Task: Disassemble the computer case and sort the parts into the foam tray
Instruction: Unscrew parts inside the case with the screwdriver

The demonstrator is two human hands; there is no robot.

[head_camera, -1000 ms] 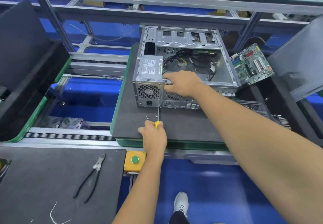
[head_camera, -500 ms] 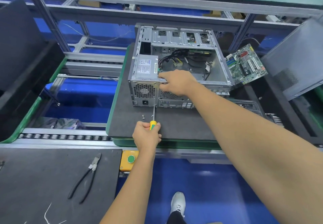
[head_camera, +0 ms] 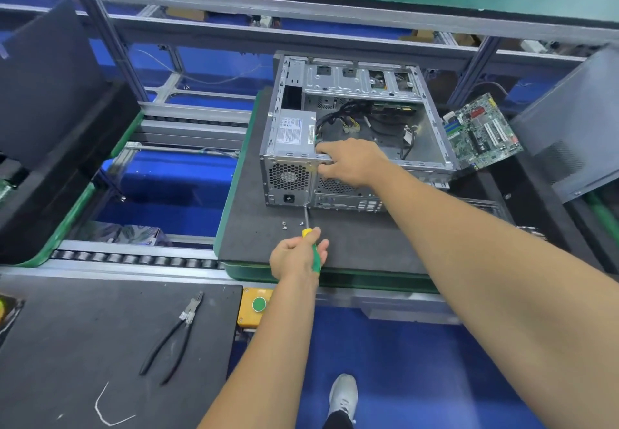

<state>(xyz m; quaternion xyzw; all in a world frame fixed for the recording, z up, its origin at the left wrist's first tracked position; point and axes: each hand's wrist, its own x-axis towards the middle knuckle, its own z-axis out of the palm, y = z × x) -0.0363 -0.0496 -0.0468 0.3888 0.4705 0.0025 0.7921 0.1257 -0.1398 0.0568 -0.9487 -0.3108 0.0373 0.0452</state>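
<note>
An open metal computer case (head_camera: 432, 147) lies on a dark foam pad (head_camera: 355, 244), its rear panel facing me. The power supply (head_camera: 291, 147) sits in its near left corner. My left hand (head_camera: 296, 257) grips a yellow-and-green screwdriver (head_camera: 313, 251), whose tip meets the rear panel below the power supply. My right hand (head_camera: 351, 162) grips the case's top rear edge beside the power supply. Two loose screws (head_camera: 292, 225) lie on the pad near the screwdriver shaft. A green motherboard (head_camera: 482, 130) leans to the right of the case.
Black-handled pliers (head_camera: 174, 338) lie on a dark mat at the lower left, beside a yellow box with a green button (head_camera: 256, 304). A grey side panel (head_camera: 576, 127) stands at the right. Dark foam trays (head_camera: 50, 120) sit at the left. Rollers run along the conveyor's front.
The view has drifted slightly. My left hand has shifted its hold on the screwdriver, so more of the green handle shows. My right hand stays on the case edge.
</note>
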